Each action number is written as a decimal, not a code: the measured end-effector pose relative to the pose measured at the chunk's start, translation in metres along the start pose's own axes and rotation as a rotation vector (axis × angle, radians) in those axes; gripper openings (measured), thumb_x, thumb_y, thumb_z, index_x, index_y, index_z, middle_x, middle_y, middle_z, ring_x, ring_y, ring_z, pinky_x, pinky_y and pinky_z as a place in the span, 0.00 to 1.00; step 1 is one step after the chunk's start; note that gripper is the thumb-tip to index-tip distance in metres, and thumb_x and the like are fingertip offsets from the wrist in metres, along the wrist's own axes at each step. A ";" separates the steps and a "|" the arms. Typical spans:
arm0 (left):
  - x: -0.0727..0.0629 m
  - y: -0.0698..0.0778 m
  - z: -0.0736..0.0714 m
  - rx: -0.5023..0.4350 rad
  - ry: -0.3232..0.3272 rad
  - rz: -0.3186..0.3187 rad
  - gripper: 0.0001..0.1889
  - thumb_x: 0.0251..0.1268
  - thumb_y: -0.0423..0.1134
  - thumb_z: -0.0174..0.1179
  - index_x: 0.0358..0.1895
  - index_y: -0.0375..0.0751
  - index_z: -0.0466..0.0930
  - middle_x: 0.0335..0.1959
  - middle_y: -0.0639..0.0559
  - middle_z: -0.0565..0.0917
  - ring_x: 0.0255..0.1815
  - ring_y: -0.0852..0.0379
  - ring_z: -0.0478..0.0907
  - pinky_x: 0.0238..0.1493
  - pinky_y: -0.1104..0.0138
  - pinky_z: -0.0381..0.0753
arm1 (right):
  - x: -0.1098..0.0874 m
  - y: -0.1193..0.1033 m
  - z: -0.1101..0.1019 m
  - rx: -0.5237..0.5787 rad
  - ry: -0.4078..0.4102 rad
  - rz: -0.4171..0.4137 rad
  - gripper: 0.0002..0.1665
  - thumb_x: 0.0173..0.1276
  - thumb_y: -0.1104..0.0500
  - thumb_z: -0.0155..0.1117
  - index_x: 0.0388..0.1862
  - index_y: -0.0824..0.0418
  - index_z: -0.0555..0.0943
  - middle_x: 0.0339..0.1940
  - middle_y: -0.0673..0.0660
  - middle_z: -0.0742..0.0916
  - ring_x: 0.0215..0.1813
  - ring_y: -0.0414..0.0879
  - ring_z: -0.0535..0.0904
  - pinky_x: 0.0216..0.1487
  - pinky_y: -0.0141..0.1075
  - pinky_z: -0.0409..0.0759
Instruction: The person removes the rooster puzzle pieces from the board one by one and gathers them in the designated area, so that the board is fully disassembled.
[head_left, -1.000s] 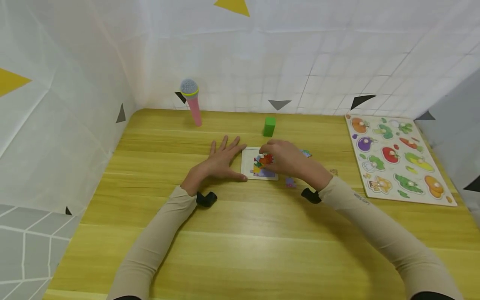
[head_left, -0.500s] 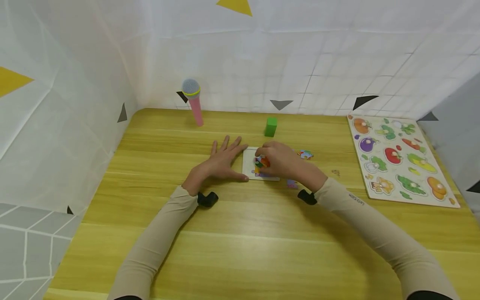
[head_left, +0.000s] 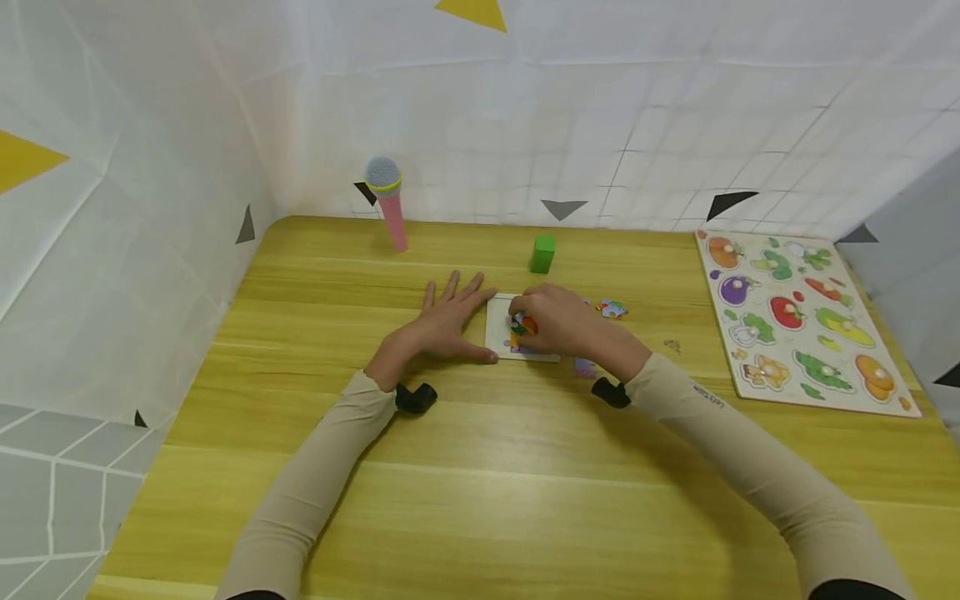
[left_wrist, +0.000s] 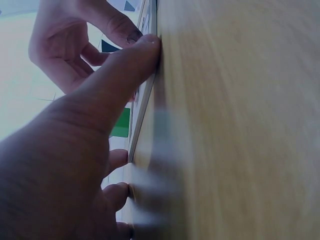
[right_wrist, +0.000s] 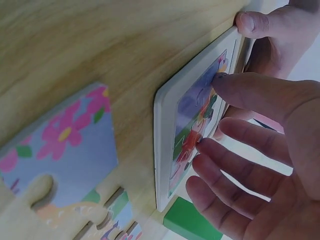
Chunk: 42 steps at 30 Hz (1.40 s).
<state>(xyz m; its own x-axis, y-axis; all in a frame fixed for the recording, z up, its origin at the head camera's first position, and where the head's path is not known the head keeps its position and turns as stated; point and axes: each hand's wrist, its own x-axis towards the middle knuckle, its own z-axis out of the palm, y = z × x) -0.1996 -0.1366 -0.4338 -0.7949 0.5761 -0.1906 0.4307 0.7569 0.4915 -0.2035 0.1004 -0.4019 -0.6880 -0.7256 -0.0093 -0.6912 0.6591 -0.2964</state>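
Note:
A small jigsaw puzzle in a pale tray (head_left: 495, 333) lies mid-table, with colourful pieces inside it. My left hand (head_left: 435, 329) rests on the table with its fingers spread. Its thumb and index fingertips sit right at the tray's left edge, the thumb (left_wrist: 145, 50) against the border in the left wrist view. Over the tray, my right hand (head_left: 566, 321) has its thumb and fingertips down on a puzzle piece (head_left: 519, 325), from either side. In the right wrist view its thumb and fingertips touch the picture (right_wrist: 192, 125). The hand partly hides the puzzle.
Loose puzzle pieces (head_left: 613, 309) lie right of the tray, one with pink flowers (right_wrist: 67, 140). Behind the tray stands a green block (head_left: 542, 254). A pink toy microphone (head_left: 392, 208) is at the back left, and a vegetable peg board (head_left: 806, 333) at the right.
My right hand has shifted slightly left over the tray, uncovering more of the loose piece behind it. The left hand stays in place beside the tray.

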 end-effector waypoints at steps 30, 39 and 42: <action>0.001 -0.002 0.002 0.007 0.009 0.010 0.59 0.51 0.73 0.65 0.82 0.54 0.46 0.83 0.50 0.35 0.79 0.41 0.21 0.70 0.39 0.18 | -0.002 -0.006 -0.001 0.042 0.032 0.050 0.22 0.57 0.55 0.80 0.49 0.60 0.86 0.41 0.59 0.81 0.33 0.49 0.74 0.35 0.41 0.74; 0.001 -0.002 0.002 0.009 0.006 0.006 0.59 0.51 0.73 0.65 0.82 0.55 0.46 0.83 0.50 0.34 0.79 0.41 0.21 0.70 0.39 0.18 | -0.004 -0.005 0.002 0.064 0.068 0.044 0.23 0.56 0.57 0.80 0.48 0.63 0.82 0.40 0.58 0.79 0.32 0.49 0.74 0.32 0.40 0.74; 0.001 -0.001 0.001 0.009 0.003 0.007 0.59 0.51 0.73 0.66 0.82 0.54 0.47 0.83 0.50 0.35 0.79 0.41 0.21 0.70 0.39 0.18 | -0.005 -0.003 0.002 0.073 0.069 0.046 0.23 0.56 0.58 0.79 0.48 0.63 0.81 0.41 0.59 0.79 0.32 0.48 0.74 0.32 0.39 0.75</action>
<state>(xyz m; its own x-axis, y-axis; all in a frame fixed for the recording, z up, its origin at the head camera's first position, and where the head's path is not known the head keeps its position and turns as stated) -0.2006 -0.1364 -0.4355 -0.7932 0.5801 -0.1850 0.4398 0.7559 0.4849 -0.1970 0.1017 -0.4031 -0.7341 -0.6779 0.0404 -0.6423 0.6737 -0.3656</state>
